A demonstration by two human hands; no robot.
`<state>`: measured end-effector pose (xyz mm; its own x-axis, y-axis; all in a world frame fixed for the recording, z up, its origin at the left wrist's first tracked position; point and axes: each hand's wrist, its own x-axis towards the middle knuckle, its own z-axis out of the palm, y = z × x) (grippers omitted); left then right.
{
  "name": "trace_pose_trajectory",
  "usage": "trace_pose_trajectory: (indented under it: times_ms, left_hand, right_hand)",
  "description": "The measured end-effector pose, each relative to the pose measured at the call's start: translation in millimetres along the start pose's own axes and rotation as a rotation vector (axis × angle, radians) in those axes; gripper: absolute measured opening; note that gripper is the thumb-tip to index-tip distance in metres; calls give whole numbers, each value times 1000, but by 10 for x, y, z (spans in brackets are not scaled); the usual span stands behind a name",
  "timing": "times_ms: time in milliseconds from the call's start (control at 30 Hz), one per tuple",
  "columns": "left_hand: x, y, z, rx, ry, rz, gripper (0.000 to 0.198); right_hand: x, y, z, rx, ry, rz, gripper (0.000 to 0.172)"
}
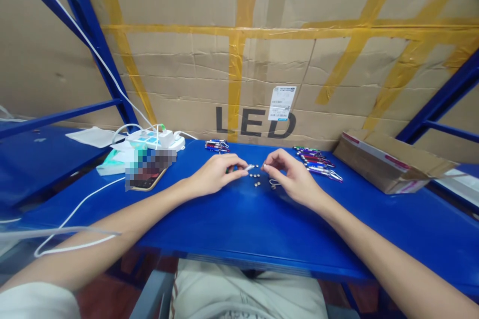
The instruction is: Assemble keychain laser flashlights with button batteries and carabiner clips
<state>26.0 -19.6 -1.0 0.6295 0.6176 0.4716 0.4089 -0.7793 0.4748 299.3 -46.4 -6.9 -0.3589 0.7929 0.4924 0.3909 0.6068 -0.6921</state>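
Note:
My left hand (217, 174) is closed, its thumb and fingers pinching a small silvery tube-like piece (249, 167) that points to the right. Opposite it, my right hand (294, 174) pinches a tiny shiny piece (264, 165), which looks like a button cell. A short gap separates the two pieces. Between the hands, several small round silver button cells (256, 176) lie on the blue table (239, 229). Under my right fingers rests a small keychain loop with a metal end (273, 185), partly hidden by the hand.
Slim coloured penlights lie in a right-hand pile (318, 162) and a left-hand pile (217, 146). An open cardboard box (389, 164) stands at right. A phone (149, 174), a green-white packet (119, 157) and a power strip (157, 139) with white cables occupy the left. Behind rises a large carton (187, 70).

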Motion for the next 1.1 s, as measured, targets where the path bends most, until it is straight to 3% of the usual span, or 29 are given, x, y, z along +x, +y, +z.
trace_pose_trajectory:
  times_ms: [200, 667, 1100]
  left_hand:
    - [-3, 42, 40, -44, -50, 36, 23]
    - [-8, 90, 9, -51, -51, 73, 19]
    - [-1, 146, 48, -95, -38, 1, 17]
  right_hand:
    - [19, 31, 65, 185, -45, 51, 28]
    - [14, -44, 64, 253, -79, 102, 34]
    - [-28, -84, 81, 172, 43, 74, 30]
